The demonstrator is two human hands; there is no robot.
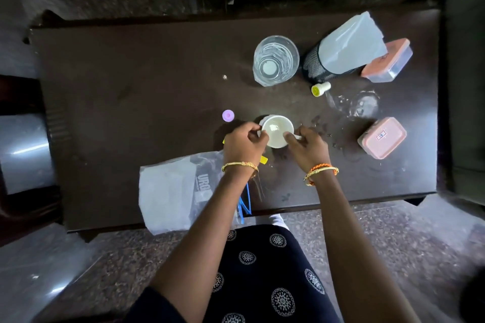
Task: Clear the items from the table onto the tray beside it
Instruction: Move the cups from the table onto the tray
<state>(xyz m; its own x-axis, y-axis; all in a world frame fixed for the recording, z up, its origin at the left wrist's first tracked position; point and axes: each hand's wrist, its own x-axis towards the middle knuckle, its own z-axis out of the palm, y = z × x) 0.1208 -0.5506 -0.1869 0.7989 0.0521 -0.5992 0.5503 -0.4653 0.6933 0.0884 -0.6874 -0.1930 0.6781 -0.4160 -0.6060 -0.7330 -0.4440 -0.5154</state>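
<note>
At the near edge of the dark table [131,86], a clear plastic bag [173,191] overhangs the rim, left of the forearms. At centre, the white cup [277,130] stands on the tabletop; the left hand [244,143] grips its left rim with curled fingers, the right hand [308,147] pinches its right side. Just left, a lilac cap [228,115]. Right, a pink-lidded box [382,137]. Farther: a yellow-topped vial [320,88], an empty glass [275,60], a mesh holder [319,67] and a second lidded box [388,60]. At far left, a metallic surface [23,152], possibly the tray.
</note>
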